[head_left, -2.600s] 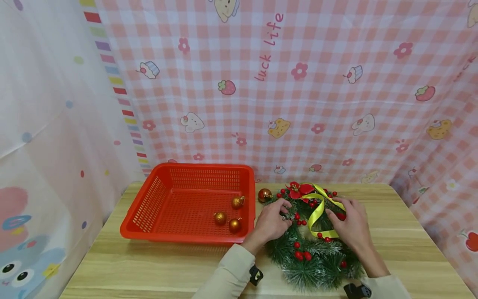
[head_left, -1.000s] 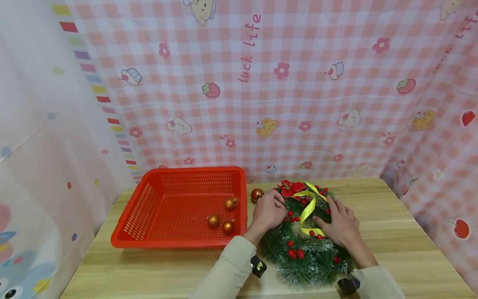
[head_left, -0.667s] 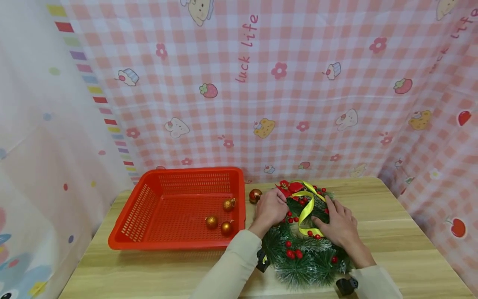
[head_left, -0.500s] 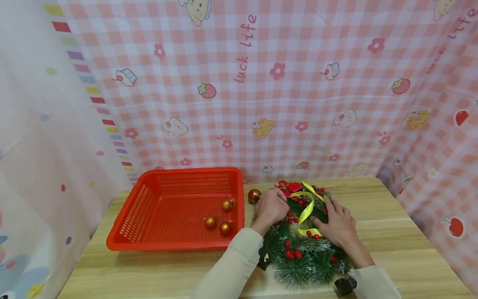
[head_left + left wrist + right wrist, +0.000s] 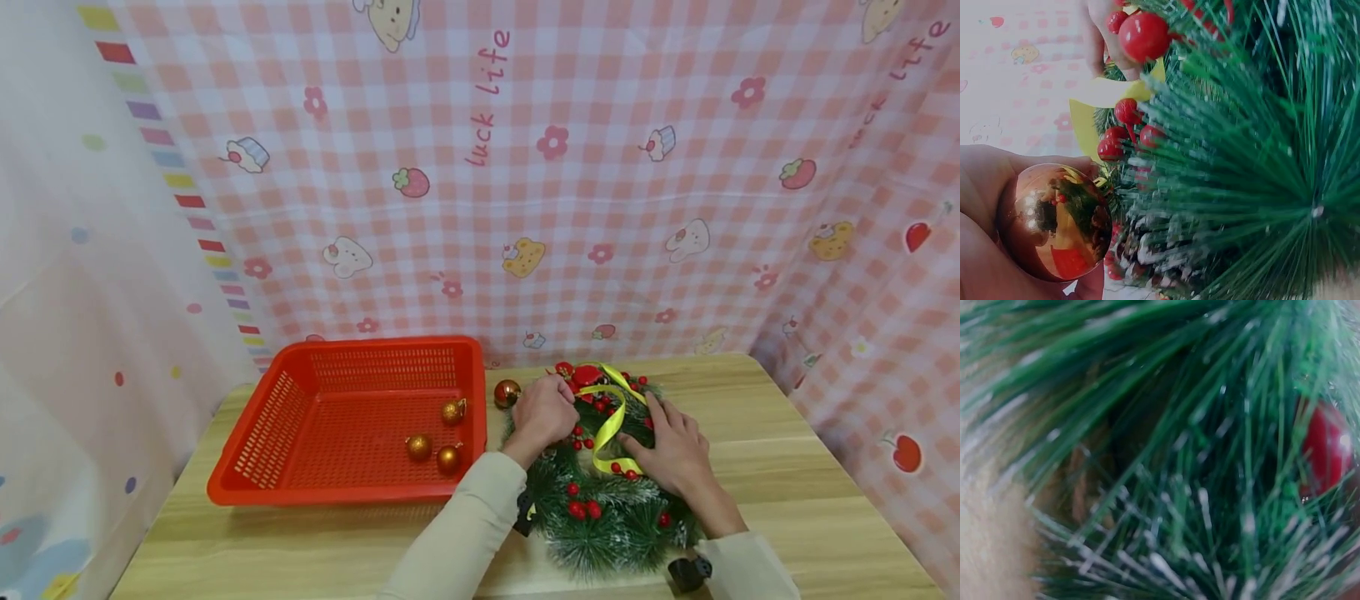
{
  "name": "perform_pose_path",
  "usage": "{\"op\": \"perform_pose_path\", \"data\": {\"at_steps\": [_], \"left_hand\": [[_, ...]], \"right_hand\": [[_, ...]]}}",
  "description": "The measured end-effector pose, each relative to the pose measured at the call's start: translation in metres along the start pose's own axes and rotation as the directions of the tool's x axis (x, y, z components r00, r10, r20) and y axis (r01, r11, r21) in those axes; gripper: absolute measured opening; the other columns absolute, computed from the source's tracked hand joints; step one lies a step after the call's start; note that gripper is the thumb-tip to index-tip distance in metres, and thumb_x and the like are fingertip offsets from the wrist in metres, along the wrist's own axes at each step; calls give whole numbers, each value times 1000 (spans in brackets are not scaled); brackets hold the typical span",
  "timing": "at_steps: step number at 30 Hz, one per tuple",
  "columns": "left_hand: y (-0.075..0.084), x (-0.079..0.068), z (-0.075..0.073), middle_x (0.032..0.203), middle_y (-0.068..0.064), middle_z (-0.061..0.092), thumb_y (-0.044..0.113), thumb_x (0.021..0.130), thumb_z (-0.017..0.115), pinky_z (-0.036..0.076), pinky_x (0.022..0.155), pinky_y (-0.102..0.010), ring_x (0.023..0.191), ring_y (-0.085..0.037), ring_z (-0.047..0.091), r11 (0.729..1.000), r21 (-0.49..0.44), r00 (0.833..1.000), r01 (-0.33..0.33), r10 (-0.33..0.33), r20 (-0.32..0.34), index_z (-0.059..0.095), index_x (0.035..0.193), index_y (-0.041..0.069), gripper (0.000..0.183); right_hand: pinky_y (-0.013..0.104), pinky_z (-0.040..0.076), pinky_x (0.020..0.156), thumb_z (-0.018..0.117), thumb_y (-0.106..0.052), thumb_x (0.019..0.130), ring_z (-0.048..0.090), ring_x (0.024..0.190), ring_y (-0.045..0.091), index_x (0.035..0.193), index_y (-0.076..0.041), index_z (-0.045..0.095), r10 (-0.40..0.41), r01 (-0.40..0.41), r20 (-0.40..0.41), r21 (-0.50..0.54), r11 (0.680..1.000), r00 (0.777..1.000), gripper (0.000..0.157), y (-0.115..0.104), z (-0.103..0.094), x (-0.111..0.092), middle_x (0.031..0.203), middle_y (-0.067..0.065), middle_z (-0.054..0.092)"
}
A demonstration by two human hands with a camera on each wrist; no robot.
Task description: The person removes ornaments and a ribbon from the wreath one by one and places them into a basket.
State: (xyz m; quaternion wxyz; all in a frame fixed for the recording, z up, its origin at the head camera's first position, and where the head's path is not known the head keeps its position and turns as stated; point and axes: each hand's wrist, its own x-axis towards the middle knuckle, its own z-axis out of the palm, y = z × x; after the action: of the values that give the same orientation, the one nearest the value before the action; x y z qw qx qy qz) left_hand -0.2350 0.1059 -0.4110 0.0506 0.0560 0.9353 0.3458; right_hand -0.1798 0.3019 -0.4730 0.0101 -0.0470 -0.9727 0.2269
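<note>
A green pine wreath (image 5: 600,533) with red berries, a red flower (image 5: 587,376) and a loose yellow ribbon (image 5: 611,427) lies on the table. At its upper left is my left hand (image 5: 543,410), fingers curled. In the left wrist view that hand grips a shiny gold bauble (image 5: 1054,222) against the wreath's edge; the head view hides this bauble. My right hand (image 5: 675,450) rests on the wreath's right side with fingers spread, the thumb near the ribbon. Blurred needles and a red berry (image 5: 1327,447) fill the right wrist view, where no fingers can be made out.
A red plastic basket (image 5: 221,483) stands to the left, with several gold baubles (image 5: 448,458) inside. Another bauble (image 5: 507,393) sits on the wooden table (image 5: 795,517) between basket and wreath. A checked curtain (image 5: 570,208) hangs behind the table.
My left hand has turned over at the wreath's upper left, its fingers now hidden from above. My right hand has shifted from the ribbon to spread over the wreath. The head view has swung right.
</note>
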Motion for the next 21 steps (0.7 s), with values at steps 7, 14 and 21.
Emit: {"op": "perform_pose_path", "data": {"at_steps": [7, 14, 21], "left_hand": [[2, 3, -6, 72, 6, 56, 5, 87, 66, 42, 61, -33, 63, -14, 53, 999, 15, 998, -40, 39, 44, 59, 76, 24, 23], [6, 5, -6, 72, 6, 56, 5, 86, 67, 42, 57, -32, 63, -14, 52, 995, 46, 995, -87, 85, 53, 59, 77, 22, 20], [9, 8, -2, 72, 7, 56, 7, 87, 66, 42, 59, -32, 63, -14, 52, 989, 109, 993, -95, 86, 85, 58, 73, 22, 22]], "right_hand": [[76, 18, 102, 47, -63, 96, 21, 134, 59, 157, -2, 17, -6, 6, -12, 2, 1000, 1000, 92, 0, 1, 0, 155, 35, 19], [76, 20, 101, 44, -63, 97, 22, 134, 59, 157, -1, 18, -11, 11, -26, -9, 1000, 1000, 90, 0, 2, 0, 154, 35, 20], [76, 20, 101, 47, -61, 97, 21, 134, 59, 157, -1, 18, -10, 10, -21, -3, 1000, 1000, 89, 0, 1, -1, 154, 35, 19]]}}
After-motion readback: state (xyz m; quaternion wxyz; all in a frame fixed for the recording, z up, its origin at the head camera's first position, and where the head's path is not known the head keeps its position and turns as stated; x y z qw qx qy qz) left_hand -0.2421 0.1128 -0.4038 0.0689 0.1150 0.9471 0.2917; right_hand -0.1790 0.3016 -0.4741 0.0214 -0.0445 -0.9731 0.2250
